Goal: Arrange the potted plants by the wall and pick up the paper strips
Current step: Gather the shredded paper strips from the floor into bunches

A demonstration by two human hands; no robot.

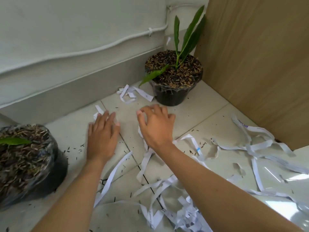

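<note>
**Down low, both hands reach over a strip-littered floor corner**

Both hands hover palm-down over the tiled floor [209, 104] between two pots. The left hand [102, 136] lies flat with its fingers [111, 118] stretched forward and only slightly apart; a small white scrap [98, 110] sits just at their tips, and I cannot tell whether they touch it. The right hand [156, 125] is arched, fingers curled and loosely spread, with a paper strip [145, 158] running out from under the palm; whether it is pinched is hidden.

One potted plant [173, 76] stands in the corner, near the grey skirting of the wall [66, 30] and just beside the cardboard panel [259, 64] on the right. A second potted plant [28, 163], wrapped in clear film, sits at the left edge of the view, away from the wall.

Paper strips are scattered widely: a small knot [130, 94] lies against the skirting just left of the corner pot, a long tangle [250, 144] runs along the foot of the cardboard, and a dense heap [180, 213] lies between the forearms. Bare tile shows between the hands and the corner pot, dotted with dark husk bits.
</note>
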